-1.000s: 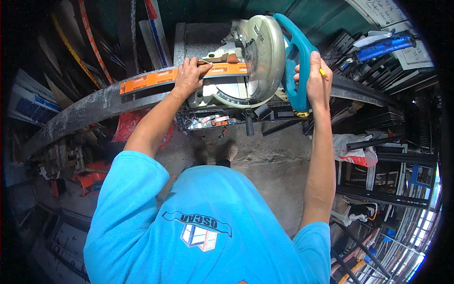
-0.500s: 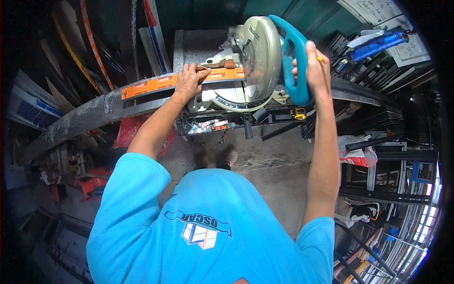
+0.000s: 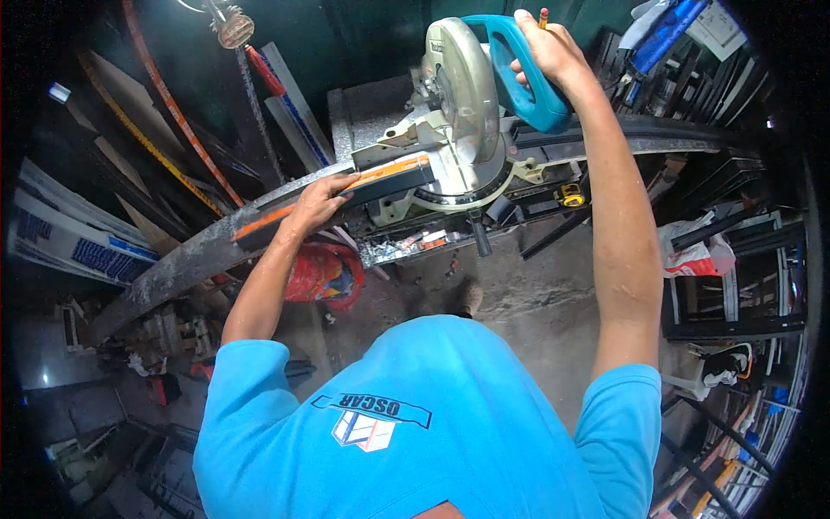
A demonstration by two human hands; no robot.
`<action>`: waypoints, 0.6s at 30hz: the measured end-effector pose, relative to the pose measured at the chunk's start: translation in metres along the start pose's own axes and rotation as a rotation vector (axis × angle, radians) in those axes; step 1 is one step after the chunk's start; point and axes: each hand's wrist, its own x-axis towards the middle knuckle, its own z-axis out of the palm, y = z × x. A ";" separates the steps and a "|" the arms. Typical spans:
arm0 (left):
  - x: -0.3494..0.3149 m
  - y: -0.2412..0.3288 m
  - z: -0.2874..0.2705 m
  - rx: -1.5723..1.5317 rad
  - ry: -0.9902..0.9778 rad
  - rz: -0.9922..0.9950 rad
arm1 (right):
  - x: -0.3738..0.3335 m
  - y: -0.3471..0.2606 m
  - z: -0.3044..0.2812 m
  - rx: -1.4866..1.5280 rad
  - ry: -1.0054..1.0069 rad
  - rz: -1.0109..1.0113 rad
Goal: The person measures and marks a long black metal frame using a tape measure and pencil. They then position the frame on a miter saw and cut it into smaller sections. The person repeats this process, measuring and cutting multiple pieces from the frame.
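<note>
My right hand [image 3: 556, 59] is wrapped round the teal handle of a miter saw [image 3: 462, 95], and a pencil [image 3: 543, 18] sticks up between its fingers. The saw's head is raised, its pale blade guard standing above the round base. My left hand [image 3: 322, 204] grips a long dark metal profile [image 3: 389, 180] with orange film along its top. That profile lies against the saw's fence, its right end just left of the blade slot. My left palm and part of the grip are hidden.
A long grey beam [image 3: 186, 259] runs left beneath the work. Below the saw, a tape measure [image 3: 571, 195] rests on a ledge with small scraps. A red sack [image 3: 322, 275] stands beneath my left forearm. Profiles lean at the back left, and more are stacked at right.
The saw head has swung up and back with my right hand. My left hand has turned the profile, so a dark side faces me, and its end has moved left from the blade.
</note>
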 end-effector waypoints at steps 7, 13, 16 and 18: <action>-0.036 0.008 -0.029 -0.351 -0.155 -0.126 | -0.002 0.015 0.000 -0.202 0.090 -0.133; -0.059 0.008 -0.027 -0.408 -0.168 -0.172 | 0.006 0.021 0.001 -0.400 0.168 -0.245; -0.064 0.014 -0.018 -0.428 -0.140 -0.206 | 0.003 0.022 -0.002 -0.460 0.215 -0.278; -0.072 0.015 -0.013 -0.414 -0.119 -0.203 | -0.007 0.013 -0.002 -0.458 0.250 -0.314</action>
